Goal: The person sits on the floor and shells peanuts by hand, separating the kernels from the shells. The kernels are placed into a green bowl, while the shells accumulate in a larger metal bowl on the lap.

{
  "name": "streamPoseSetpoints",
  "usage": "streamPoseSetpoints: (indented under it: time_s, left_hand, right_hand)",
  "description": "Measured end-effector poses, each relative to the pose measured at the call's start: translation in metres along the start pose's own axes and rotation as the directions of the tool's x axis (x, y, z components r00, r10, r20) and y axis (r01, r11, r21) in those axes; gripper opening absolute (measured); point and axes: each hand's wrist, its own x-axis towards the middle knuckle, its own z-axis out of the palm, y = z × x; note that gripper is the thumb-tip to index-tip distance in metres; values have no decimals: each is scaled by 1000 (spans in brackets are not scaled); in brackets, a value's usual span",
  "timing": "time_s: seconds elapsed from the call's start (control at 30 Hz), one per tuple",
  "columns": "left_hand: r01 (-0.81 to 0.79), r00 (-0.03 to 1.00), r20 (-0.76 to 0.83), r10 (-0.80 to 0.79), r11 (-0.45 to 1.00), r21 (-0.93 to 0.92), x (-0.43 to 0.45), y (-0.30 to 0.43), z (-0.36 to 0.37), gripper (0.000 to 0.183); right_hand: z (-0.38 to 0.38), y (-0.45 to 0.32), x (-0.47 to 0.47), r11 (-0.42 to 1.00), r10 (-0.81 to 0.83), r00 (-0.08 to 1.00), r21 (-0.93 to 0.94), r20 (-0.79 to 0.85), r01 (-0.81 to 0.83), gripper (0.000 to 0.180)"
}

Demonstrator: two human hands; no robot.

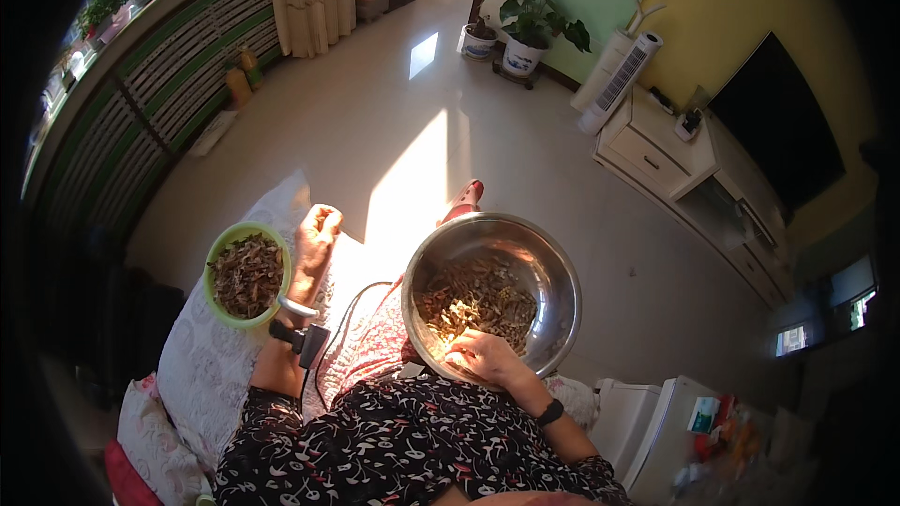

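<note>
A large stainless steel bowl (562, 274) rests on my lap, holding small brownish dried pieces (485, 295) that I cannot name for certain. Inside its near edge is my right hand (481, 358), fingers bent down at the pieces; whether it grips any is hidden. My left hand (318, 225) hovers left of the bowl with its fingers curled in, and what may be between them is too small to tell. Left of that wrist, a light green plastic bowl (287, 260) full of dry, papery brown bits (246, 277) sits on a white quilted cover (204, 358).
A black cable (344, 316) runs from the device on my left wrist across my lap. Ahead lie the sunlit tiled floor (351, 119) and potted plants (522, 56). A low cabinet (643, 154) and tower fan (622, 81) stand at right; a slatted radiator cover (169, 70) is at left.
</note>
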Motion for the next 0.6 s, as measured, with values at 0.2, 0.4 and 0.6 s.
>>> streamPoseSetpoints:
  time_s: [0.2, 0.4, 0.6]
  left_hand:
    - [-142, 940, -93, 328, 624, 768, 1, -65, -124, 10]
    - [8, 996, -37, 83, 327, 945, -15, -60, -122, 21]
    - [-457, 854, 218, 473, 480, 749, -15, 20, -32, 24]
  right_hand:
    - [2, -1, 2, 999, 42, 999, -35, 10, -42, 21]
    - [5, 3, 0, 999, 16, 1000, -38, -3, -16, 24]
    - [6, 4, -2, 999, 6, 1000, -51, -24, -8, 24]
